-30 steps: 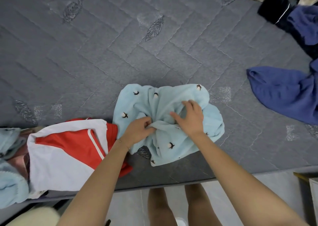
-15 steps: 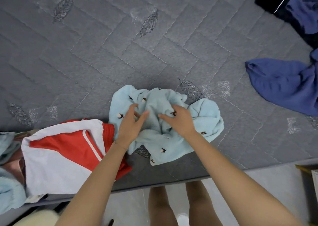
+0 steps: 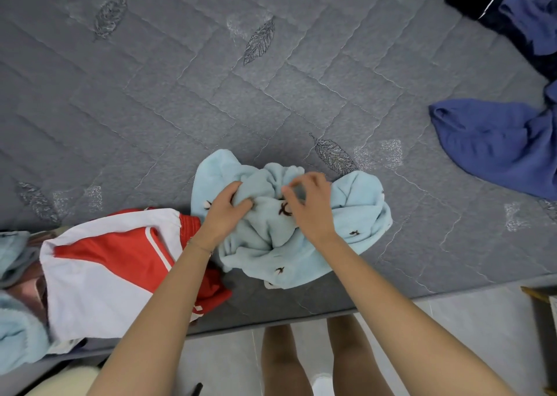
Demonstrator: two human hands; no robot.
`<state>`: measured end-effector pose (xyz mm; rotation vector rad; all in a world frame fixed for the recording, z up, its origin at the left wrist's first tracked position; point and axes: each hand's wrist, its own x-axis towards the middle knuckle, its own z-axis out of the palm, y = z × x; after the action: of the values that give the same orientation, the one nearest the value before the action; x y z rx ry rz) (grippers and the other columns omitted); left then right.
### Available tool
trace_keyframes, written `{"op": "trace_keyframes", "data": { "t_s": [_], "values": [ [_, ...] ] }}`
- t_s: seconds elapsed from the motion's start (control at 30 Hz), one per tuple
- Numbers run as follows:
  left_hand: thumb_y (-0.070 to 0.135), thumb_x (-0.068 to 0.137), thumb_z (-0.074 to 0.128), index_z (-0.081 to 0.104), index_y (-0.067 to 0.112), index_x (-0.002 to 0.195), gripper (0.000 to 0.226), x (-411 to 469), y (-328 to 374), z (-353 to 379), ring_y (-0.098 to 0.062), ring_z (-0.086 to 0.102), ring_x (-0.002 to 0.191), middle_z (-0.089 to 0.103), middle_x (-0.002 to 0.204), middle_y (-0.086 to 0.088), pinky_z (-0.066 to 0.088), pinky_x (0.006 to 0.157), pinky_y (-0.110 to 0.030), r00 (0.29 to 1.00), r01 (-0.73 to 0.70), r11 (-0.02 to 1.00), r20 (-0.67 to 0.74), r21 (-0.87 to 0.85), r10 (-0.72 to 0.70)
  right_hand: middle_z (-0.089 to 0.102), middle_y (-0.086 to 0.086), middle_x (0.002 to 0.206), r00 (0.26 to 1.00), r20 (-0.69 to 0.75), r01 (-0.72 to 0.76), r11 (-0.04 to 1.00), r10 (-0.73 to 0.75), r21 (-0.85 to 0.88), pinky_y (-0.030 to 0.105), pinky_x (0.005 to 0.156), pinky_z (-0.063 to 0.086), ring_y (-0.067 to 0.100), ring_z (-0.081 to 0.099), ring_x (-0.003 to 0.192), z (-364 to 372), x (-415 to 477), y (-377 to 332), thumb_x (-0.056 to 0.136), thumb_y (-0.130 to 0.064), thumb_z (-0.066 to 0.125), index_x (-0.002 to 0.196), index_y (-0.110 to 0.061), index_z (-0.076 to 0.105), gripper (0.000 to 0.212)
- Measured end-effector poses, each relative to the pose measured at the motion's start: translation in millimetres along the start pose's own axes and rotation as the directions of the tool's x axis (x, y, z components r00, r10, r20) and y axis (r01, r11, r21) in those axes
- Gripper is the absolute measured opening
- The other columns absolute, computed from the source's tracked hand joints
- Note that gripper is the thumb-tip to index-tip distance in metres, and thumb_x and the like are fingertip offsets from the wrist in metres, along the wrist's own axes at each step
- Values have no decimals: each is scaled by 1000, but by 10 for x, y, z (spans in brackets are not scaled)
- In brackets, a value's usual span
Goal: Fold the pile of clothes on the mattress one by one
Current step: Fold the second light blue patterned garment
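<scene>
Left hand (image 3: 224, 211) grips bunched light-blue fleece garment (image 3: 355, 223) on mattress (image 3: 211, 94); right hand (image 3: 307, 202) pinches a fold, likely hunting an edge to spread it.

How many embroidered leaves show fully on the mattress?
4: one far left-centre, one top middle, one just beyond the light blue garment, one at the left edge. Another is cut off at the top; clothes may hide more.

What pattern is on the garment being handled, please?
Light blue garment with small dark bird-like motifs, seen in the head view.
</scene>
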<state>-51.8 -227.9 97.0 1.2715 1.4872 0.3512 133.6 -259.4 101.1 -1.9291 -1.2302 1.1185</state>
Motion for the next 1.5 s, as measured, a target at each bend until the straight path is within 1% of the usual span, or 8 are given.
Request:
{"op": "trace_keyframes", "data": {
  "t_s": [0.17, 0.43, 0.6, 0.83, 1.07, 1.23, 1.37, 1.5],
  "values": [
    [-3, 92, 53, 53, 18, 89, 22, -104, -14, -24, 3, 49, 73, 53, 84, 6, 43, 69, -12, 1000, -15, 991, -12, -136, 13, 34, 1, 152, 884, 243, -444, 881, 399, 166, 31, 113, 31, 18, 34, 139, -31, 137, 8, 75, -47, 78, 152, -15, 13, 106],
    [0, 95, 50, 53, 14, 109, 20, -239, -10, -3, -8, 49, 98, 53, 105, 4, 42, 87, -23, 998, 46, 988, -29, -147, -51, 60, -13, 76, 948, 201, -291, 926, 246, 242, 7, 61, 38, 2, 56, 73, 61, 113, -167, 87, -30, 69, 82, -26, 59, 12],
    [11, 98, 53, 49, 8, 130, 32, -236, 150, 54, -6, 44, 120, 49, 129, 2, 34, 107, -21, 929, -137, 988, -356, -75, 102, 59, -1, 96, 983, 175, -50, 999, 49, 0, 27, 83, 41, 17, 53, 95, 159, 94, -405, 87, -31, 67, 100, -17, 58, 21],
    [18, 99, 52, 51, 9, 130, 32, -58, 363, -90, -2, 53, 117, 55, 131, -4, 44, 95, -16, 936, -123, 918, -352, -377, -20, 47, 1, 116, 852, 493, 373, 865, -176, -336, 33, 97, 21, 22, 36, 113, 284, -111, -465, 94, -35, 55, 124, -31, 62, 32],
    [22, 94, 62, 33, 27, 148, 61, 132, 237, -187, -3, 50, 112, 48, 128, 7, 42, 88, -8, 997, 62, 998, -36, -31, -63, 53, 2, 112, 818, 535, 417, 860, -214, -295, 27, 91, 25, 21, 42, 106, 363, -154, -455, 92, -28, 59, 114, -27, 70, 25],
    [-10, 95, 39, 43, 7, 142, 50, 151, 188, -331, -15, 43, 127, 47, 137, -5, 31, 107, -20, 985, -55, 987, -151, 149, 78, 54, 9, 103, 923, 348, 254, 938, -163, -235, 42, 82, 43, 27, 56, 87, 241, -175, -388, 83, -22, 71, 99, -5, 62, 25],
    [-7, 94, 37, 64, 6, 101, 31, 18, 150, -428, -20, 58, 92, 62, 98, -6, 48, 84, -35, 961, 35, 998, -274, -56, -49, 55, 0, 110, 964, 264, 120, 861, 18, -495, 34, 86, 30, 20, 52, 105, 90, -117, -239, 81, -54, 66, 112, -20, 60, 47],
    [1, 91, 51, 49, 6, 66, 26, -115, 43, -512, -14, 38, 62, 43, 63, -2, 32, 55, -22, 935, 65, 996, -353, 62, -39, 52, -5, 78, 932, 340, 103, 807, 126, -582, 36, 81, 27, 22, 53, 99, 15, -59, -160, 82, -64, 59, 65, -24, 48, 45]
  ]
}}
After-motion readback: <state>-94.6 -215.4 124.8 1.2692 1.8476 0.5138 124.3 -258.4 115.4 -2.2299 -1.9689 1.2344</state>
